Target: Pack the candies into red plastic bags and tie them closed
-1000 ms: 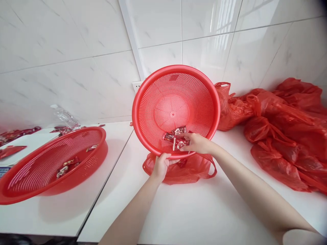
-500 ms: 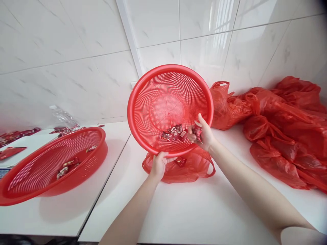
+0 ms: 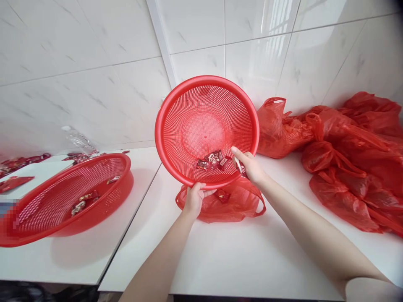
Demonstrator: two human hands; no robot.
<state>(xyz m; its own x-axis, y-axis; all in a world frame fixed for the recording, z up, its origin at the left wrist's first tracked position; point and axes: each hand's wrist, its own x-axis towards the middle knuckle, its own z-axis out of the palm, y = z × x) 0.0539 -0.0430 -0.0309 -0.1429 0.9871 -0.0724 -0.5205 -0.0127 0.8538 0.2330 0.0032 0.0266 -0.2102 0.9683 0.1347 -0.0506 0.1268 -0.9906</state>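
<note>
A red plastic colander (image 3: 206, 136) is tilted up with its open mouth towards me. My left hand (image 3: 194, 200) is closed on its lower rim. Several small red wrapped candies (image 3: 214, 160) rest low inside it. At the colander's right inner side is my right hand (image 3: 249, 167), its fingers curled around wrapped candies (image 3: 241, 167) that show only in part. Directly below the rim, a red plastic bag (image 3: 228, 209) lies on the white table with its handles spread. One red packet (image 3: 222, 195) shows at the bag's mouth.
A second red colander (image 3: 107, 205) with a few wrapped candies stands tilted on the left table. Behind it are a clear plastic bottle (image 3: 80, 140) and more red packets (image 3: 23, 163). Filled red bags (image 3: 355, 159) are heaped at the right, against the tiled wall.
My right hand has turned over, so its back now faces me more and its fingers point down by the rim. The tilted colander has shifted slightly left and up in view.
</note>
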